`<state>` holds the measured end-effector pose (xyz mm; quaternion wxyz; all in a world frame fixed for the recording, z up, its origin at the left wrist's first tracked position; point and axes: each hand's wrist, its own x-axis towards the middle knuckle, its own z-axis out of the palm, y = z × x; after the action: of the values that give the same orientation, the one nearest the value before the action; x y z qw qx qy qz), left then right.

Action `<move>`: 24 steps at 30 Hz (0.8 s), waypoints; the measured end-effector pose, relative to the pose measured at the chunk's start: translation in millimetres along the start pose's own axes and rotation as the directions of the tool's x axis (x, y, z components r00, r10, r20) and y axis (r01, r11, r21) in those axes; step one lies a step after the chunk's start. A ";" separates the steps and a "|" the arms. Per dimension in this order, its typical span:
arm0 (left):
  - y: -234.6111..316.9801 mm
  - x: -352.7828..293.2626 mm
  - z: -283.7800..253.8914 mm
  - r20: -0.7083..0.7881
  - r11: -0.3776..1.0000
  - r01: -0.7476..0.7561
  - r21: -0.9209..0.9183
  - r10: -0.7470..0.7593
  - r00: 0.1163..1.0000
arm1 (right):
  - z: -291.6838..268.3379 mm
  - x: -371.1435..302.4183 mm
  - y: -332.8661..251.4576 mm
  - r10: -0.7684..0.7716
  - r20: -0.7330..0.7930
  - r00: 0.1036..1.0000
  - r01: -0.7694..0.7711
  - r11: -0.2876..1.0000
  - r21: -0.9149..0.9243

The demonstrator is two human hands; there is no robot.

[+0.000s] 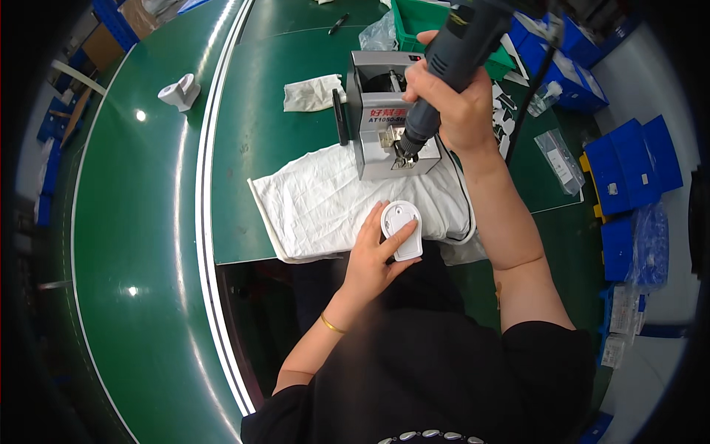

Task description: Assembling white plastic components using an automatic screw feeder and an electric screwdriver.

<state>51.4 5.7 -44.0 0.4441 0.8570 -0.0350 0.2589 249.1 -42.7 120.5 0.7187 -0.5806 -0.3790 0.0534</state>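
Observation:
My right hand is wrapped round a dark grey electric screwdriver, which slants down to the left. Its tip is at the front outlet of a grey screw feeder; whether a screw sits on the bit is too small to tell. Lower down, my left hand grips a small white plastic housing, rounded at one end, with its hollow side and screw holes facing up. The thumb lies across the part. Under the feeder and just beyond my left hand spreads a white cloth.
A green conveyor belt runs along the left, carrying another white plastic part. Behind the feeder stands a green bin; a black pen lies farther back. Blue bins and a clear bagged packet are at the right.

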 end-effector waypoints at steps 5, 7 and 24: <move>-0.9 0.4 -0.9 -0.001 1.000 0.015 -0.015 -0.015 1.000 | 2.0 -25.2 -9.3 -0.015 -0.028 0.999 0.016 1.000 0.009; -1.4 0.6 -1.2 0.008 1.000 0.009 -0.009 -0.009 1.000 | 0.4 -45.1 -20.2 -0.007 0.005 1.000 0.007 0.999 0.047; -1.1 1.2 -4.2 0.030 1.000 0.020 -0.009 -0.020 0.999 | 4.8 -76.8 -23.3 0.026 0.148 0.989 -0.014 0.996 -0.087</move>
<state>51.0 9.8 -42.3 0.4502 0.8589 -0.0343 0.2416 183.5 -86.0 104.0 0.6623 -0.6090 -0.4277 0.0875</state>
